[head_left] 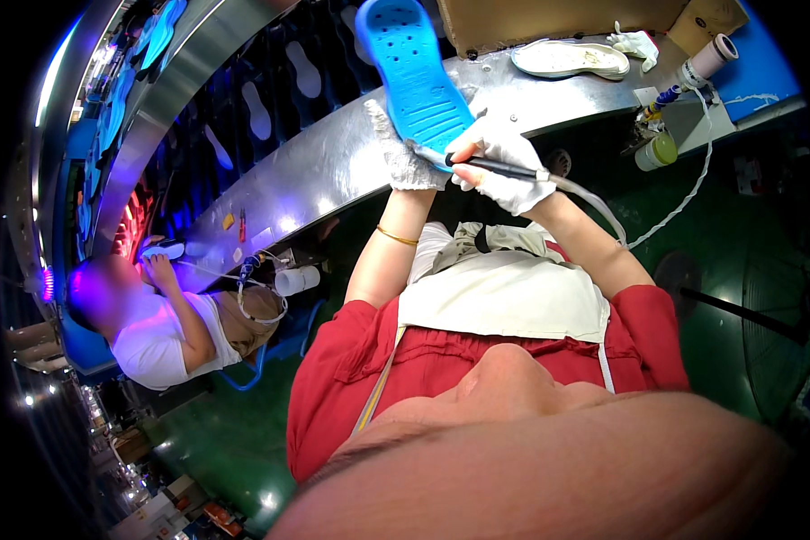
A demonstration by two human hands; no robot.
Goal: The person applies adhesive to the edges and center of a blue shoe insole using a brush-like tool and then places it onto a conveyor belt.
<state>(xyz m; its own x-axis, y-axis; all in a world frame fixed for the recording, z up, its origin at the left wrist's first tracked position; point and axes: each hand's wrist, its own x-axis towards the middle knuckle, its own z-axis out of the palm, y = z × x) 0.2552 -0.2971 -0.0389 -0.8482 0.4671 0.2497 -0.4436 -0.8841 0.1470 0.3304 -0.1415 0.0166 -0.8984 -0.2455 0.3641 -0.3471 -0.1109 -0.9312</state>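
A bright blue shoe sole point(414, 81), with holes at its far end and ridges nearer me, is held up over the metal ledge. My left hand point(407, 164), in a whitish glove, is closed round its near end from the left and below. My right hand point(511, 166), gloved in white, grips a black pen-like tool point(499, 167) from which a pale hose point(594, 202) runs. The tool's tip is at the near end of the sole; whether it touches cannot be made out. Part of the left hand is hidden behind the sole.
The curved metal ledge point(288, 171) borders a rack of pale soles point(304, 70). On its right lie a white shoe sole point(562, 59) and a crumpled glove point(634, 43), before a cardboard box point(549, 22). A capped jar point(657, 153) hangs lower right. A co-worker point(175, 333) sits left.
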